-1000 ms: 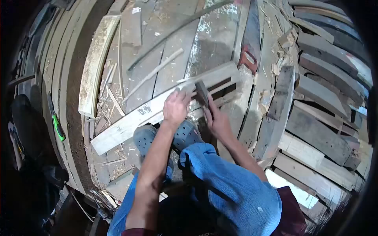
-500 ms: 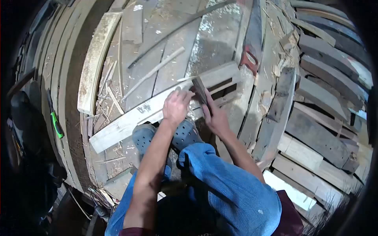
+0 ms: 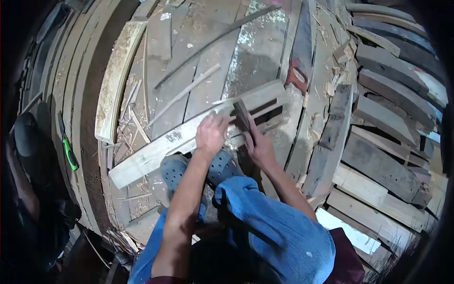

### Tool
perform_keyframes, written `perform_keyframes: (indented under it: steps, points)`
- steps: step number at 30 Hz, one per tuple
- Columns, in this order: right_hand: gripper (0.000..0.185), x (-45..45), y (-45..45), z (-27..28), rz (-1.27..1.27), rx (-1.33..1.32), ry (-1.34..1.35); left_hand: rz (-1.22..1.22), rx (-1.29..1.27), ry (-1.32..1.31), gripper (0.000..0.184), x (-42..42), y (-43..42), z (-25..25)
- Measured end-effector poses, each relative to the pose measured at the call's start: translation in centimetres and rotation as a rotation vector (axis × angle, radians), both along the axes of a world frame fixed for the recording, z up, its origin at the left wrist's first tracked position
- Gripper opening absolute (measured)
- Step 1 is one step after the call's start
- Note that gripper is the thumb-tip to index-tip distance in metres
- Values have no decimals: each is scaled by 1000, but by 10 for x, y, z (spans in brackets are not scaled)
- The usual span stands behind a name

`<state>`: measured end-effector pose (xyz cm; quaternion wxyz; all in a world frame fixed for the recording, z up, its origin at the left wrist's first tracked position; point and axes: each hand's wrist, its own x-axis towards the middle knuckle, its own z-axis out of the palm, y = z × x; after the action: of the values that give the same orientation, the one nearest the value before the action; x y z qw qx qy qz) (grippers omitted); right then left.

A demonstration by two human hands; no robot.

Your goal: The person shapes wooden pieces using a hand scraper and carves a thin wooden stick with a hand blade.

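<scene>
Right of the green-handled tool (image 3: 70,154), the slotted plank (image 3: 153,151) lies diagonally before my clogs (image 3: 174,169), my left hand (image 3: 211,132) curled at it, contents indeterminable, my right hand (image 3: 259,146) gripping a dark bar (image 3: 242,115), left of the red-handled handsaw (image 3: 301,54).

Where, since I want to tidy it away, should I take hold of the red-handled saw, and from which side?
Grip the red handle, probably best coming from the bottom of the view: the handle is the saw's near end, the blade stretches away, and the handle's opening should help the grip.
</scene>
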<state>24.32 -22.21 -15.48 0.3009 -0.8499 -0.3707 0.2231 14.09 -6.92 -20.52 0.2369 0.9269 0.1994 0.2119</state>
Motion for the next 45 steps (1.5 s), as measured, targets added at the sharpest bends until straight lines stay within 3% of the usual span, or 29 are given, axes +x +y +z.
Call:
perform_keyframes:
  steps: [3,7,10,13,14,17,18,22,29,33,34,37,38,41,42,45]
  points:
    - [61,-5,-14,-2,-25,-80,113,-1,10,-28,22,1,0,4]
    - [62,14,16,4,42,-167,2,10,-2,-8,20,4,0,5]
    - [63,1,-1,7,-34,-150,141,5,-3,13,22,0,0,4]
    - [61,-9,-13,5,-30,15,31,-25,23,-12,24,1,3,5]
    - [59,-6,-13,0,-58,-110,74,-24,-1,-10,22,0,1,5]
    - [60,13,9,0,4,-91,-21,-5,-20,69,14,1,-1,6]
    - [60,12,8,1,4,-88,-34,9,62,-98,15,3,1,0]
    - [60,0,-13,1,-9,11,-12,-64,40,6,18,-2,2,2]
    - [59,14,9,3,28,-172,-65,-12,57,4,18,1,-1,7]
    - [58,3,3,-4,-17,2,-69,-6,25,14,20,1,-2,2]
    - [59,6,4,-1,-4,-163,-45,-1,28,5,24,1,-1,3]
    - [62,10,3,6,47,-180,-86,8,-52,149,27,0,-2,8]
    - [63,9,-6,-6,73,-120,-128,29,59,-5,21,4,-1,11]
    - [62,1,-10,-5,41,-95,-141,18,54,27,22,3,-2,5]
    - [62,5,-2,4,48,-226,-61,16,55,35,23,4,-1,7]
    - [62,12,11,2,80,-142,-147,13,58,41,23,1,-2,12]
